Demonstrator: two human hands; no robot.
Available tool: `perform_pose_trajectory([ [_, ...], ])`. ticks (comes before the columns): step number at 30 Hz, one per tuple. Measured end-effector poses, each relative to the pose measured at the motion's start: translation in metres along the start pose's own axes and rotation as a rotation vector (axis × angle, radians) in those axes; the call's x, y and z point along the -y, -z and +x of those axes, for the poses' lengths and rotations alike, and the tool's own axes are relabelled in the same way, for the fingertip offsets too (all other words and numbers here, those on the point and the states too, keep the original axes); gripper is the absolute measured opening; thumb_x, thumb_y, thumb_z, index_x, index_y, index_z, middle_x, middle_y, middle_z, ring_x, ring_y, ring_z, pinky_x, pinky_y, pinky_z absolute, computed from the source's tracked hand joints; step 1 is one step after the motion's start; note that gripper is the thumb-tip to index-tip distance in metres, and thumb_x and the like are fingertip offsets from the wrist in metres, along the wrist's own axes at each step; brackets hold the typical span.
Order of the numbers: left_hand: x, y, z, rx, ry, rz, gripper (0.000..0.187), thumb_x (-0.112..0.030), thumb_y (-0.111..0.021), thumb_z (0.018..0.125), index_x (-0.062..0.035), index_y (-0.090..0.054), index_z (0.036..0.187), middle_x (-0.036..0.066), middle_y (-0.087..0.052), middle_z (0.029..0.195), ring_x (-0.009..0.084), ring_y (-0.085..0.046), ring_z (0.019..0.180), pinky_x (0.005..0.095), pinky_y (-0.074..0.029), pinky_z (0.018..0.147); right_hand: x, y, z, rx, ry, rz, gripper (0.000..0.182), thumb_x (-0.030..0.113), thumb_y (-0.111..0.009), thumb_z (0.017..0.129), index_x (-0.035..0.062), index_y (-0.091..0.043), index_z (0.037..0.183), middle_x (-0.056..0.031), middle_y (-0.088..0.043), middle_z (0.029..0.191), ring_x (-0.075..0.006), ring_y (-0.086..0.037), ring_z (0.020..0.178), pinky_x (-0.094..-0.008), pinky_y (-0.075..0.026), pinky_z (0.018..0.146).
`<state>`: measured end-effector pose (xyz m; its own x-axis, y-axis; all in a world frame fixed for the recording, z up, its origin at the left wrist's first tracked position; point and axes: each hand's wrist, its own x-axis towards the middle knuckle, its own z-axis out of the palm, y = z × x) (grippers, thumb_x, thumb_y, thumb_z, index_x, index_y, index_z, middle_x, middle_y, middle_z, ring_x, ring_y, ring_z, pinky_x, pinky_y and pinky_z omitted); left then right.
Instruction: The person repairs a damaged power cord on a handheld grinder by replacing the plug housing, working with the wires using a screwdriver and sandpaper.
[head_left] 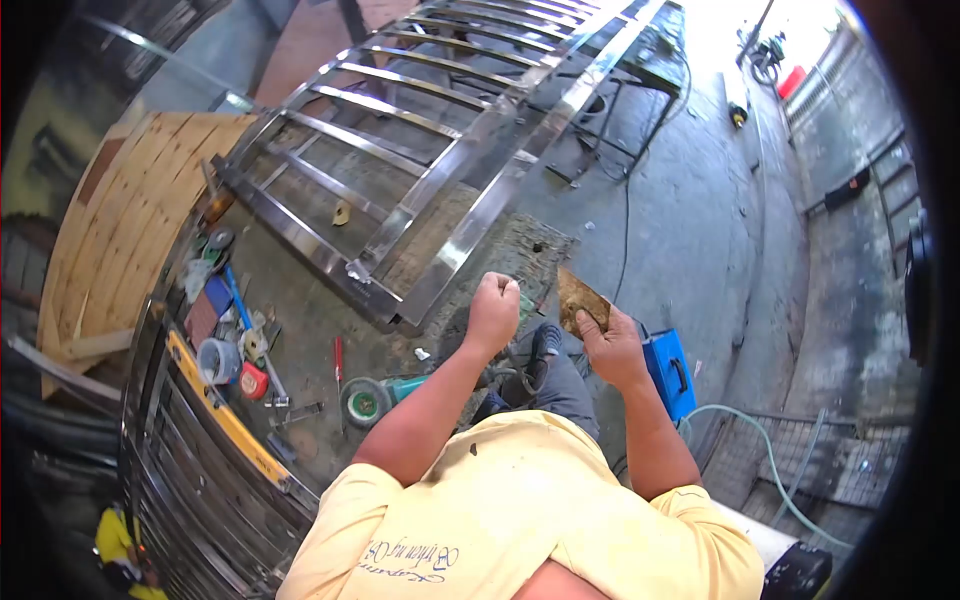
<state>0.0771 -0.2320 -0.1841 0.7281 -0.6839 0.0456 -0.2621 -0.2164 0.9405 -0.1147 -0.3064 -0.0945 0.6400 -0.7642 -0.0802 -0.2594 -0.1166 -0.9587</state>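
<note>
Overhead, right hand (612,345) pinches brown scrap (581,297); left hand (493,311) fisted.

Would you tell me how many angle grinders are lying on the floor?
1: the grinder lies on the floor left of the left hand's forearm. Others may hide among the clutter.

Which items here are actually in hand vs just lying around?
In hand:
- brown worn pad or board piece, held in right hand
- left hand, closed in a fist; contents hidden

Lying about:
- angle grinder
- yellow level
- red screwdriver
- blue case
- steel gate frame
</note>
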Motion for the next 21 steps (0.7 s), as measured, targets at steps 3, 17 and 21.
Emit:
perform_pose_trajectory([
  [3,0.022,-0.053,0.029,0.092,0.179,-0.012,0.021,-0.017,-0.057,0.093,0.0014,-0.063,0.085,0.008,-0.063,0.072,0.0158,-0.057,0.062,0.0337,-0.045,0.056,-0.041,0.014,0.000,-0.133,-0.016,-0.201,0.028,0.018,-0.062,0.098,-0.0019,-0.064,0.117,-0.0127,-0.071,0.089,-0.0218,-0.067,0.079,-0.0345,-0.053,0.076],
  [17,0.078,-0.164,0.066,0.293,0.484,-0.024,0.033,-0.018,-0.053,0.095,-0.0008,-0.063,0.069,0.009,-0.063,0.062,0.0160,-0.053,0.048,0.0349,-0.040,0.045,-0.145,-0.001,0.077,-0.149,0.013,-0.671,0.016,0.014,-0.058,0.091,0.0117,-0.057,0.107,-0.0143,-0.061,0.090,-0.0383,-0.063,0.086,-0.0513,-0.052,0.073],
  [21,0.100,-0.171,0.063,0.247,0.381,0.036,0.033,-0.016,-0.053,0.096,-0.0012,-0.063,0.068,0.009,-0.062,0.061,0.0150,-0.052,0.046,0.0345,-0.040,0.044,-0.166,-0.010,0.086,-0.133,-0.012,-0.695,0.020,0.013,-0.058,0.089,0.0118,-0.056,0.109,-0.0139,-0.061,0.091,-0.0381,-0.063,0.086,-0.0519,-0.052,0.072],
])
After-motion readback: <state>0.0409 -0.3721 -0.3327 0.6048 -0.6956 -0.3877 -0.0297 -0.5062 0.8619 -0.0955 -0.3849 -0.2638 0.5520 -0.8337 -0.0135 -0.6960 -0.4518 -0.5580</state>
